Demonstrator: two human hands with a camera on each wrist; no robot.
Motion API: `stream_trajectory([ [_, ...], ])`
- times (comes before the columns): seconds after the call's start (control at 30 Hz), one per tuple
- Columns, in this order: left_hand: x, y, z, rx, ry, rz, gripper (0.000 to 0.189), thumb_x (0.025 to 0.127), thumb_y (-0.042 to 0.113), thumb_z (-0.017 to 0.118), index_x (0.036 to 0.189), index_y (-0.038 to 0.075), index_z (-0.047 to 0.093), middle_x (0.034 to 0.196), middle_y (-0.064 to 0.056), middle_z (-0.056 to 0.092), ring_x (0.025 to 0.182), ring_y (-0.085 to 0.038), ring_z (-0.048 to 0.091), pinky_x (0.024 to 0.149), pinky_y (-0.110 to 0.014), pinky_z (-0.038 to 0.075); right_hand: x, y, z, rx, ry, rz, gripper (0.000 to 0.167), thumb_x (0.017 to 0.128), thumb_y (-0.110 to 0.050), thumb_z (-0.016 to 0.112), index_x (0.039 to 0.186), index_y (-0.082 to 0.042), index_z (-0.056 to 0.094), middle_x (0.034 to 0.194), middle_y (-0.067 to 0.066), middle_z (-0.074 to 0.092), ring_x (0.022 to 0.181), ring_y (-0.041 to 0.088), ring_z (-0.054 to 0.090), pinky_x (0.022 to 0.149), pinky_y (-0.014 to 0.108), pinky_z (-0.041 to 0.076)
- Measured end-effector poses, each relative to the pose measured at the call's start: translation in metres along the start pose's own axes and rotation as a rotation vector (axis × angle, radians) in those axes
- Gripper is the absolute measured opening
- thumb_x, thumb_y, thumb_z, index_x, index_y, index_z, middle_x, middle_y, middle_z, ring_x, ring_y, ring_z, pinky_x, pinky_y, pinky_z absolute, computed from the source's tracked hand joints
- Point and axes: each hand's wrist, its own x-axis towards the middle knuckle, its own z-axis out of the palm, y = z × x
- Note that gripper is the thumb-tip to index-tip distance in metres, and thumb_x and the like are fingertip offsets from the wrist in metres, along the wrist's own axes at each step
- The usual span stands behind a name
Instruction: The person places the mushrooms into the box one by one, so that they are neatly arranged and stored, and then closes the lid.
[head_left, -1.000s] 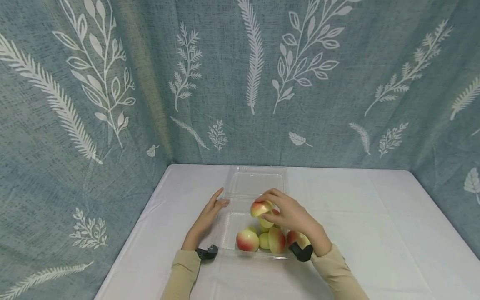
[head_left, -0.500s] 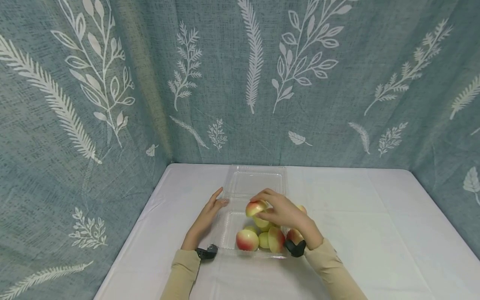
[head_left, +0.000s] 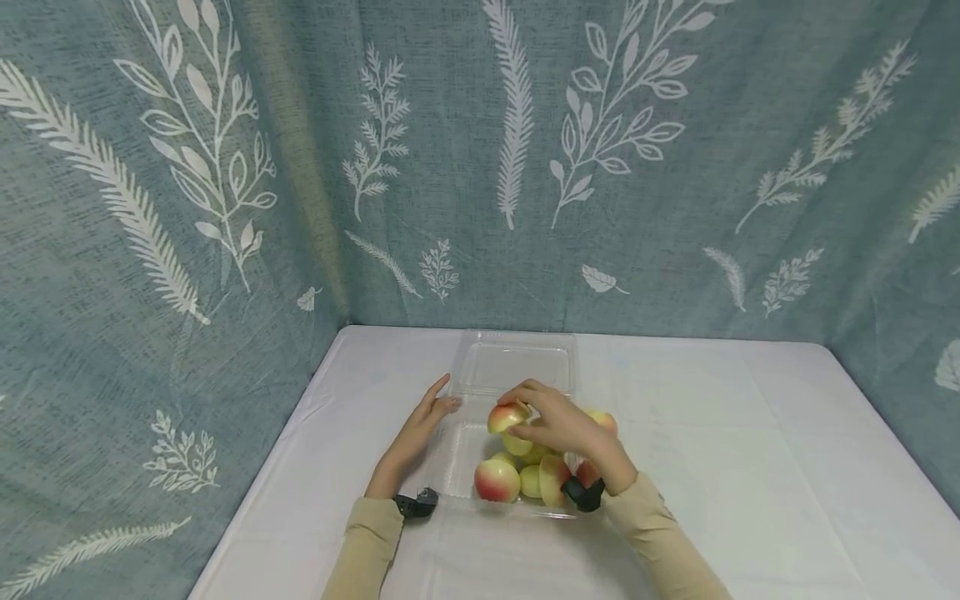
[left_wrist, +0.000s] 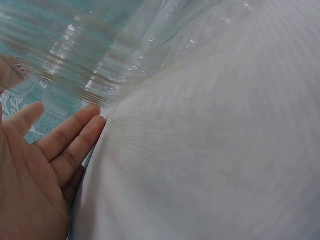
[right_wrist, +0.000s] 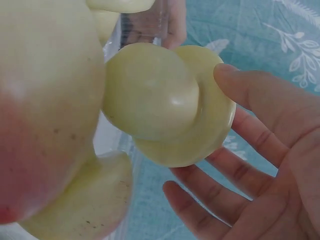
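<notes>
My right hand (head_left: pixel 558 423) pinches the cap of a mushroom (head_left: pixel 506 418), its thumb and fingers at the cap's rim. The red-and-yellow cap is uppermost, and the fat pale yellow stem (right_wrist: pixel 150 95) shows in the right wrist view. It hangs over a clear plastic box (head_left: pixel 455 479) that holds several similar glossy mushrooms (head_left: pixel 497 481), grouped toward the right side. Beside the box's left wall is my left hand (head_left: pixel 416 429), fingers extended. In the left wrist view, the fingertips (left_wrist: pixel 95 125) are at the box's lower edge; contact is unclear.
The box's clear lid (head_left: pixel 513 362) lies folded back behind it. To the right of the box, another mushroom (head_left: pixel 602 421) is partly hidden by my right hand, and one more (head_left: pixel 587 473) shows near the wrist. A patterned curtain (head_left: pixel 465 167) hangs behind the white table (head_left: pixel 712 450).
My right hand has carried the mushroom a short way left over the box, uncovering the mushroom at the back right. My left hand stays at the box's side.
</notes>
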Motion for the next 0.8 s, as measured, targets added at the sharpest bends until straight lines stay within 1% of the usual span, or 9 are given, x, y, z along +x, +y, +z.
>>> stream_trajectory([
  [0.1, -0.004, 0.010, 0.001, 0.020, -0.007, -0.003, 0.055, 0.101, 0.025, 0.039, 0.149, 0.014, 0.016, 0.135, -0.022, 0.048, 0.125, -0.035, 0.045, 0.110, -0.052, 0.023, 0.001, 0.001, 0.002, 0.005, -0.005, 0.003, 0.031, 0.085, -0.013, 0.067, 0.115, -0.007, 0.061, 0.114, 0.007, 0.057, 0.107, 0.023, 0.054, 0.078, 0.037, 0.054],
  [0.23, -0.005, 0.014, 0.002, 0.035, -0.002, -0.005, 0.055, 0.101, 0.024, 0.039, 0.149, 0.013, 0.016, 0.134, -0.021, 0.049, 0.124, -0.034, 0.046, 0.109, -0.053, 0.023, 0.001, 0.003, 0.004, 0.004, -0.006, 0.013, 0.031, 0.085, -0.011, 0.068, 0.115, -0.006, 0.061, 0.113, 0.008, 0.058, 0.106, 0.023, 0.055, 0.078, 0.037, 0.054],
  [0.4, -0.004, 0.013, 0.001, 0.032, -0.007, 0.014, 0.054, 0.101, 0.021, 0.038, 0.149, 0.010, 0.016, 0.133, -0.023, 0.048, 0.124, -0.036, 0.046, 0.109, -0.052, 0.024, 0.001, 0.007, 0.007, 0.013, -0.012, 0.033, 0.031, 0.085, -0.011, 0.067, 0.115, -0.006, 0.060, 0.113, 0.008, 0.057, 0.103, 0.021, 0.054, 0.076, 0.032, 0.054],
  [0.5, -0.005, 0.014, 0.001, 0.035, -0.008, 0.021, 0.054, 0.101, 0.020, 0.038, 0.149, 0.009, 0.016, 0.133, -0.025, 0.048, 0.123, -0.037, 0.046, 0.109, -0.051, 0.024, 0.002, 0.009, 0.009, -0.001, -0.015, 0.038, 0.031, 0.085, -0.011, 0.067, 0.114, -0.006, 0.061, 0.113, 0.008, 0.058, 0.102, 0.021, 0.054, 0.076, 0.028, 0.053],
  [0.6, -0.004, 0.014, 0.001, 0.040, -0.005, 0.013, 0.054, 0.101, 0.021, 0.038, 0.149, 0.010, 0.017, 0.133, -0.024, 0.048, 0.123, -0.037, 0.046, 0.109, -0.051, 0.024, 0.002, 0.012, 0.010, -0.033, -0.013, 0.030, 0.031, 0.084, -0.012, 0.068, 0.113, -0.007, 0.061, 0.112, 0.007, 0.058, 0.103, 0.021, 0.055, 0.077, 0.030, 0.052],
  [0.7, -0.004, 0.013, 0.002, 0.049, -0.004, 0.008, 0.054, 0.101, 0.021, 0.038, 0.149, 0.010, 0.017, 0.133, -0.024, 0.048, 0.124, -0.037, 0.046, 0.109, -0.052, 0.024, 0.002, 0.013, 0.011, -0.063, -0.010, 0.018, 0.030, 0.084, -0.013, 0.069, 0.112, -0.007, 0.062, 0.112, 0.007, 0.059, 0.102, 0.022, 0.056, 0.080, 0.034, 0.051],
  [0.8, -0.005, 0.012, 0.001, 0.048, -0.005, 0.009, 0.054, 0.101, 0.021, 0.038, 0.149, 0.010, 0.016, 0.133, -0.024, 0.048, 0.124, -0.037, 0.045, 0.109, -0.053, 0.023, 0.002, 0.013, 0.012, -0.085, -0.012, 0.023, 0.030, 0.083, -0.015, 0.069, 0.111, -0.007, 0.063, 0.111, 0.007, 0.060, 0.102, 0.022, 0.057, 0.082, 0.035, 0.050],
])
